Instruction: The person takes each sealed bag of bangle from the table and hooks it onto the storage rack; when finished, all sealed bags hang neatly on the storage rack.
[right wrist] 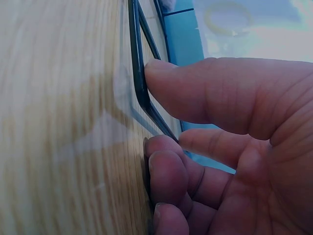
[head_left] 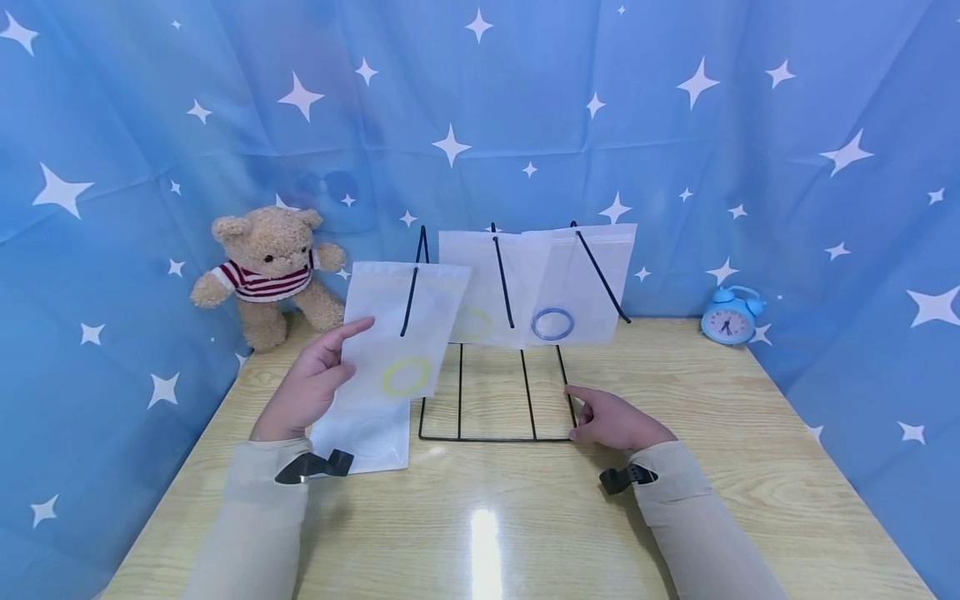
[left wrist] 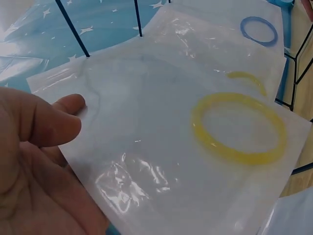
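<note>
A black wire rack (head_left: 459, 392) stands on the table, with three long prongs slanting toward me. A translucent bag with a yellow ring (head_left: 407, 377) hangs at the left prong. Beside its left edge is my left hand (head_left: 311, 379), index finger stretched across the bag and thumb apart from it. The left wrist view shows the thumb and a fingertip near the bag's edge (left wrist: 83, 171). My right hand (head_left: 618, 419) holds the rack's front right corner; in the right wrist view its thumb (right wrist: 195, 90) presses the black wire (right wrist: 137, 63).
Another bag with a yellow ring (head_left: 474, 275) hangs at the middle prong, and one with a blue ring (head_left: 588, 283) at the right. A white packet (head_left: 367, 442) lies at the rack's left. A teddy bear (head_left: 270, 250) and blue alarm clock (head_left: 729, 321) stand near the star-patterned curtain.
</note>
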The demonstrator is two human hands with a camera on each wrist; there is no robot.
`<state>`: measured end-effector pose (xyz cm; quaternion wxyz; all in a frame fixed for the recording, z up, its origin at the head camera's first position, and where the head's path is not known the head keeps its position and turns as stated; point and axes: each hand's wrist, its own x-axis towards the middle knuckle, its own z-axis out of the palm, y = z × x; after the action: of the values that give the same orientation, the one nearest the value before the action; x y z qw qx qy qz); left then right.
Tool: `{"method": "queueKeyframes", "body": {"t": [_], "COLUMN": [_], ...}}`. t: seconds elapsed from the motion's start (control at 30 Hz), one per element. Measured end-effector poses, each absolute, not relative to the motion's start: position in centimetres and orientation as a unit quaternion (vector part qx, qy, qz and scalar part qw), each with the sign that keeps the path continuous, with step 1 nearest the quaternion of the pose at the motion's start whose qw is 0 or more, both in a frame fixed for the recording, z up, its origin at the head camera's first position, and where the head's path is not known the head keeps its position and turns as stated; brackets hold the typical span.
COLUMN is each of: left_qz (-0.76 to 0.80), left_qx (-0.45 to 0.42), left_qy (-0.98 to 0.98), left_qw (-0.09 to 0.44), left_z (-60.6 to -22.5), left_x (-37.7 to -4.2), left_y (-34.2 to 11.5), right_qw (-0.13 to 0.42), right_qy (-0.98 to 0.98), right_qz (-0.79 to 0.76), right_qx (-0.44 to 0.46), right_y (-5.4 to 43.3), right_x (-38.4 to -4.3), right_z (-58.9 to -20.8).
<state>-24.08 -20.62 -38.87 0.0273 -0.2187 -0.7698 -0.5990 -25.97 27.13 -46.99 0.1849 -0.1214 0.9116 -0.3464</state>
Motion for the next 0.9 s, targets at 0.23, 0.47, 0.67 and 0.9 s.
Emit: {"method": "queueKeyframes", "body": {"t": [0.23, 0.47, 0.67, 0.9], "left_qz": [-0.579, -0.582, -0.541, -0.489], "left_qx": [-0.21, -0.219, -0.232, -0.217], "left_qy": [-0.788, -0.783, -0.808, -0.841], "left_qw": [0.033, 0.012, -0.03, -0.081], "left_z": [-39.4, -40.1, -41.3, -43.8], "left_x": [-24.4, -25.0, -25.8, -27.1], "left_y": [-20.6, -20.4, -20.2, -21.0], "right_qw": [0.182, 0.182, 0.184, 0.182], "right_qy": [0.913, 0.914, 0.912, 0.912], "right_qz": [-0.343, -0.342, -0.346, -0.347], "right_qx": [-0.123, -0.121, -0.118, -0.12], "right_y": [27.2, 27.2, 27.3, 27.3], "right_x": [-25.9, -25.9, -26.0, -26.0], "right_z": [-47.0, -47.1, -47.1, -47.2]}}
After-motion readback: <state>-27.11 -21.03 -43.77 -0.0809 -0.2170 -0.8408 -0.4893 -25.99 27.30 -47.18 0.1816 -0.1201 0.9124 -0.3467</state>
